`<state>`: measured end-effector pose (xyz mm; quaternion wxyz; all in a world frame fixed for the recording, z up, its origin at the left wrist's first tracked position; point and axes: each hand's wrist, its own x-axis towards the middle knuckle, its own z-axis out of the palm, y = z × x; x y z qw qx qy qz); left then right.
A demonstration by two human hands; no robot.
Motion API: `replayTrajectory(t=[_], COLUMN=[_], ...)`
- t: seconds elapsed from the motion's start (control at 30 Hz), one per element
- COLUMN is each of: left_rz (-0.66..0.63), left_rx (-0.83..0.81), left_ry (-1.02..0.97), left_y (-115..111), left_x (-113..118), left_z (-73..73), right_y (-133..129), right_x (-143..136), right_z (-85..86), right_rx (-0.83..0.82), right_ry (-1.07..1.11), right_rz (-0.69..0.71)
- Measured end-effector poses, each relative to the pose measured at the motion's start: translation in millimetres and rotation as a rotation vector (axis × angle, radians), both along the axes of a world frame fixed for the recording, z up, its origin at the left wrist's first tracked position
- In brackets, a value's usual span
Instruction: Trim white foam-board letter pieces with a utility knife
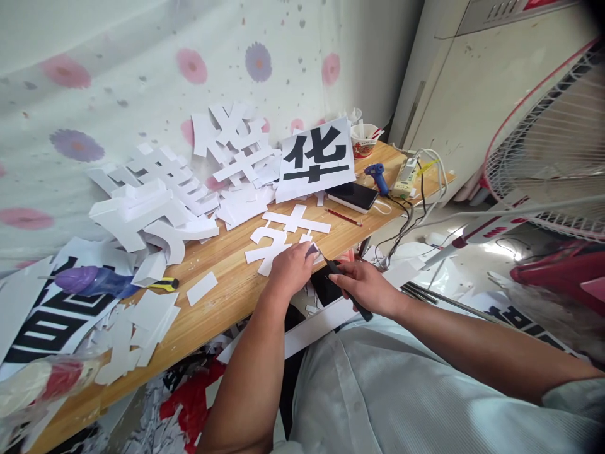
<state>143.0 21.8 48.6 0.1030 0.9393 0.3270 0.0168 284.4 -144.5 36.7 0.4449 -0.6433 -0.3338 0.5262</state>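
My right hand [366,287] is wrapped round a slim black-handled tool [363,310] that looks like a craft knife, its thin tip pointing at my left hand. Close by, my left hand [293,271] is closed, pinching a small white board piece [312,250] that is partly hidden by the fingers. Just beyond it, a cut-out white character [295,219] lies flat on the wooden table [236,284]. A long white strip [307,333] rests across my lap, below both hands.
White raised characters [142,214] are piled at the back left. A printed black character sheet [314,157] leans behind. A phone [354,195], pencil [344,216], blue glue gun [377,176] and power strip [406,176] lie right. A fan [553,145] stands beyond the table's edge.
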Motion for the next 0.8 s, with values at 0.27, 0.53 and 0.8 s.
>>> replayTrajectory(t=[0.27, 0.53, 0.8], left_rz=[-0.028, -0.020, -0.039], left_rx=[0.005, -0.038, -0.064], left_ry=[-0.022, -0.039, -0.122], left_y=[0.6, 3.7, 9.2], left_x=[-0.9, -0.7, -4.6], left_z=[1.7, 2.0, -7.9], right_y=[0.1, -6.1, -10.3], right_x=[-1.4, 0.2, 0.5], right_z=[-1.6, -5.8, -12.6], right_rx=[-0.004, 0.048, 0.134], right_ry=[0.067, -0.051, -0.124], right_rz=[-0.014, 0.008, -0.016])
